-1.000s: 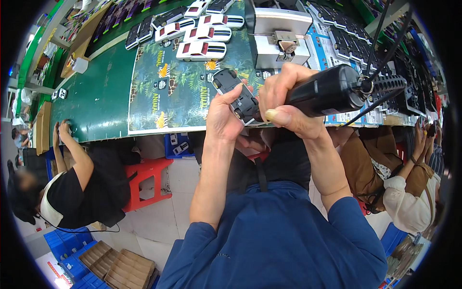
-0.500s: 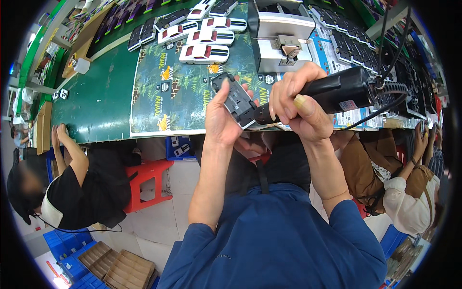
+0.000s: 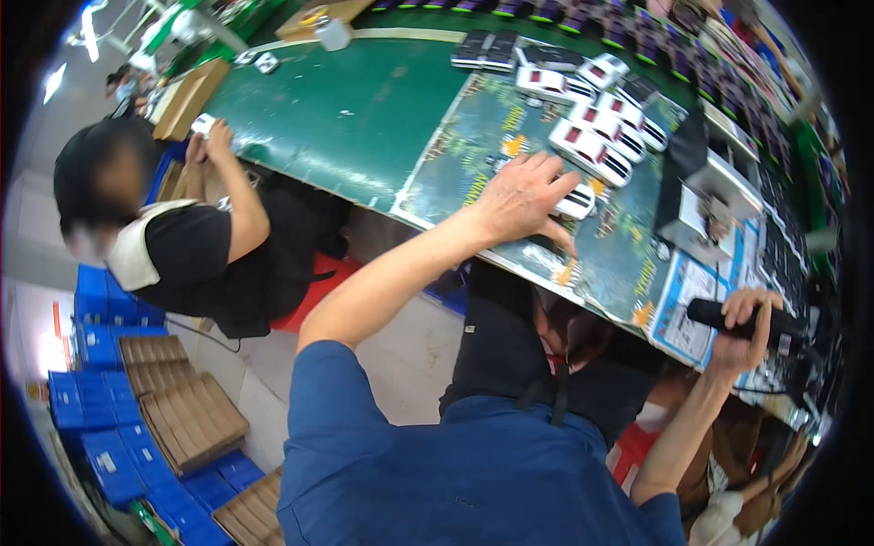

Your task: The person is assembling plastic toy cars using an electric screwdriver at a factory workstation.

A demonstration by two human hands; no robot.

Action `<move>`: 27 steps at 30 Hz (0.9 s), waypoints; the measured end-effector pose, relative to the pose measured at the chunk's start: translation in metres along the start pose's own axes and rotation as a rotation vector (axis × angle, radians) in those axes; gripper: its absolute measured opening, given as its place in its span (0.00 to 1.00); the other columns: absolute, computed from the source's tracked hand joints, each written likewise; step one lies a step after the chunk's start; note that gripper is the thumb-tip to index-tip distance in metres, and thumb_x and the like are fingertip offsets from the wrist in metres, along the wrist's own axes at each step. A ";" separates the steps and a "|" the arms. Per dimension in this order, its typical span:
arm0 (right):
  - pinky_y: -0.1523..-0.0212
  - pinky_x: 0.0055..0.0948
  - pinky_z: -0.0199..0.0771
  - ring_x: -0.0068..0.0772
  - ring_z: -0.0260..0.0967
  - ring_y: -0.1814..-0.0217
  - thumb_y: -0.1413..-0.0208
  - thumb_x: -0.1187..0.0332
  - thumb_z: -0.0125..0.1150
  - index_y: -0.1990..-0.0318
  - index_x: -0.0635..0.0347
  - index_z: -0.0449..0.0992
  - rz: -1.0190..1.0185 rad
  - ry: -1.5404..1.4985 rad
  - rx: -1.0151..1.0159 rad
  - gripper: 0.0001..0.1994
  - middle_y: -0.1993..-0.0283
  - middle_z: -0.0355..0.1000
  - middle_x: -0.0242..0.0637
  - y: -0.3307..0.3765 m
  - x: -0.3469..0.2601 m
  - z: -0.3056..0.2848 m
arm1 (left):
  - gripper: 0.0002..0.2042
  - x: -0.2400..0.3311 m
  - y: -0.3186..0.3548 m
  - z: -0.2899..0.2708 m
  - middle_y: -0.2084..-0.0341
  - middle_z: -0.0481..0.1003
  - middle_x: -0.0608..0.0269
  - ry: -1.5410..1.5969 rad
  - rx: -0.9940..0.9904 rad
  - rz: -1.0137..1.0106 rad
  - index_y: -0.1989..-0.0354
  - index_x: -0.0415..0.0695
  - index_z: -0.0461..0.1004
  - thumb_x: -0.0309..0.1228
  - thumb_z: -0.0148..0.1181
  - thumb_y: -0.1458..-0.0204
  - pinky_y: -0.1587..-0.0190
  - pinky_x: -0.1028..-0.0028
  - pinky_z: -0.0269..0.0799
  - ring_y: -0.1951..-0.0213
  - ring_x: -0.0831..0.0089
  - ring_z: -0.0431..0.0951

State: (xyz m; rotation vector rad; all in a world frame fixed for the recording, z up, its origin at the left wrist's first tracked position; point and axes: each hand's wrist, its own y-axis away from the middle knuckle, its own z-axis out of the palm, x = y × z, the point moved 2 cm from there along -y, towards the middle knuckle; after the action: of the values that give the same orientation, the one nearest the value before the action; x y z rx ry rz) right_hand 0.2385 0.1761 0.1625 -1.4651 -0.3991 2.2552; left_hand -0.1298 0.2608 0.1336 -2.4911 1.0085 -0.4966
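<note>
My left hand reaches over the mat, its fingers and thumb around a white toy car with dark stripes. The car is upright on the mat, and the hand hides part of it. Just beyond it several similar white cars with red windows stand close together. Off to the right, my right hand grips a black powered screwdriver, held over the table's near edge and away from the cars.
Behind the right hand stands a metal box fixture. Dark car bases lie at the far edge of the patterned mat. A co-worker sits at left, handling a small white part. Blue crates and brown trays are at lower left.
The toy car has gone from underside-up in my left hand to upright on the mat. My right hand has drawn the screwdriver away to the right. The view has swung left.
</note>
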 end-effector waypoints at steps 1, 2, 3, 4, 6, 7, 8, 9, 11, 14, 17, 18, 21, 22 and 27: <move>0.72 0.26 0.60 0.23 0.55 0.79 0.37 0.66 0.52 0.60 0.58 0.67 -0.002 0.016 0.033 0.06 0.77 0.58 0.30 0.001 0.002 -0.001 | 0.42 -0.015 0.010 -0.004 0.64 0.71 0.57 -0.098 -0.065 0.035 0.50 0.44 0.72 0.64 0.67 0.70 0.51 0.60 0.69 0.56 0.57 0.74; 0.72 0.26 0.60 0.23 0.55 0.80 0.36 0.67 0.51 0.60 0.59 0.67 0.006 0.023 0.042 0.06 0.77 0.57 0.30 0.000 0.004 -0.002 | 0.44 -0.035 0.025 -0.013 0.61 0.71 0.55 -0.127 -0.126 -0.019 0.47 0.44 0.71 0.67 0.65 0.68 0.45 0.54 0.66 0.52 0.55 0.73; 0.72 0.25 0.59 0.22 0.55 0.79 0.36 0.67 0.50 0.59 0.60 0.67 0.029 0.026 0.045 0.06 0.77 0.57 0.30 -0.001 0.004 -0.008 | 0.44 -0.054 0.037 -0.024 0.55 0.71 0.53 -0.285 -0.155 -0.026 0.45 0.45 0.70 0.67 0.64 0.66 0.38 0.49 0.58 0.45 0.56 0.70; 0.71 0.24 0.59 0.22 0.54 0.79 0.36 0.68 0.50 0.59 0.60 0.68 0.030 0.001 0.059 0.06 0.77 0.57 0.30 -0.002 0.004 -0.009 | 0.47 -0.073 0.049 -0.042 0.46 0.68 0.51 -0.310 -0.234 -0.128 0.40 0.47 0.68 0.68 0.64 0.67 0.35 0.41 0.46 0.39 0.54 0.65; 0.71 0.24 0.58 0.22 0.54 0.78 0.36 0.69 0.50 0.58 0.61 0.68 0.036 0.017 0.045 0.05 0.77 0.58 0.30 -0.008 0.008 -0.009 | 0.54 -0.106 0.083 -0.072 0.36 0.60 0.49 -0.535 -0.097 -0.256 0.34 0.48 0.62 0.72 0.62 0.69 0.34 0.35 0.35 0.32 0.53 0.56; 0.71 0.24 0.58 0.22 0.54 0.78 0.36 0.70 0.51 0.58 0.61 0.68 0.032 0.013 0.052 0.05 0.77 0.58 0.30 -0.010 0.010 -0.011 | 0.55 -0.107 0.091 -0.083 0.35 0.58 0.48 -0.532 -0.051 -0.287 0.33 0.46 0.59 0.70 0.65 0.69 0.33 0.35 0.35 0.31 0.52 0.54; 0.71 0.24 0.58 0.22 0.54 0.78 0.36 0.70 0.51 0.58 0.61 0.68 0.031 0.008 0.053 0.05 0.77 0.58 0.30 -0.012 0.011 -0.011 | 0.55 -0.104 0.097 -0.080 0.35 0.58 0.48 -0.460 0.029 -0.314 0.34 0.45 0.60 0.69 0.65 0.69 0.33 0.36 0.37 0.32 0.52 0.55; 0.71 0.24 0.58 0.22 0.54 0.78 0.36 0.70 0.51 0.57 0.62 0.68 0.028 0.014 0.055 0.05 0.77 0.58 0.30 -0.013 0.012 -0.010 | 0.54 -0.097 0.106 -0.075 0.36 0.59 0.48 -0.390 0.109 -0.342 0.35 0.43 0.61 0.68 0.66 0.69 0.33 0.38 0.39 0.32 0.51 0.56; 0.71 0.24 0.58 0.22 0.54 0.78 0.36 0.70 0.51 0.57 0.62 0.68 0.024 0.021 0.061 0.06 0.77 0.58 0.30 -0.013 0.012 -0.009 | 0.49 -0.067 0.109 -0.053 0.38 0.61 0.49 -0.276 0.182 -0.347 0.38 0.43 0.64 0.66 0.66 0.64 0.34 0.41 0.48 0.35 0.52 0.60; 0.71 0.24 0.58 0.22 0.54 0.78 0.35 0.71 0.50 0.54 0.63 0.68 0.003 0.035 0.084 0.07 0.77 0.57 0.30 -0.010 0.012 -0.002 | 0.36 -0.007 0.093 -0.027 0.44 0.68 0.52 -0.072 0.314 -0.308 0.46 0.42 0.71 0.55 0.70 0.60 0.36 0.48 0.56 0.40 0.53 0.66; 0.71 0.24 0.58 0.22 0.55 0.78 0.35 0.69 0.50 0.53 0.63 0.67 -0.026 -0.011 0.017 0.08 0.76 0.58 0.30 -0.001 -0.005 -0.009 | 0.25 0.057 0.049 -0.002 0.49 0.72 0.50 0.160 0.422 -0.193 0.52 0.39 0.73 0.35 0.73 0.59 0.44 0.56 0.66 0.47 0.52 0.72; 0.71 0.24 0.58 0.22 0.55 0.79 0.35 0.68 0.50 0.54 0.62 0.67 -0.042 -0.006 0.012 0.09 0.77 0.58 0.30 0.006 -0.016 -0.017 | 0.22 0.079 0.028 0.008 0.50 0.73 0.51 0.284 0.454 -0.142 0.54 0.39 0.74 0.29 0.73 0.60 0.47 0.58 0.69 0.49 0.52 0.74; 0.74 0.25 0.59 0.22 0.55 0.79 0.38 0.68 0.51 0.55 0.60 0.66 -0.101 0.020 0.028 0.08 0.76 0.58 0.30 0.027 -0.050 -0.041 | 0.17 0.145 -0.036 0.036 0.57 0.76 0.50 0.608 0.432 0.012 0.57 0.38 0.75 0.24 0.69 0.57 0.55 0.62 0.73 0.57 0.55 0.77; 0.75 0.24 0.58 0.20 0.54 0.80 0.38 0.65 0.51 0.54 0.59 0.67 -0.047 -0.018 0.076 0.10 0.77 0.57 0.29 0.034 -0.058 -0.045 | 0.15 0.166 -0.052 0.043 0.60 0.77 0.50 0.662 0.422 0.018 0.58 0.36 0.75 0.22 0.68 0.56 0.57 0.63 0.74 0.60 0.55 0.78; 0.80 0.26 0.65 0.24 0.56 0.86 0.47 0.63 0.65 0.58 0.63 0.66 0.004 0.106 0.133 0.17 0.82 0.60 0.32 0.047 -0.099 -0.058 | 0.14 0.242 -0.135 0.102 0.60 0.75 0.45 0.859 0.147 -0.042 0.55 0.34 0.72 0.25 0.62 0.50 0.59 0.60 0.73 0.62 0.48 0.77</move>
State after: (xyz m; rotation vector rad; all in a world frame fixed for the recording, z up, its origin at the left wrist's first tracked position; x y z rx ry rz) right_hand 0.3175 0.0872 0.1961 -1.5088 -0.2097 2.1510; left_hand 0.1585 0.2000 0.1542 -2.1597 1.1310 -1.6684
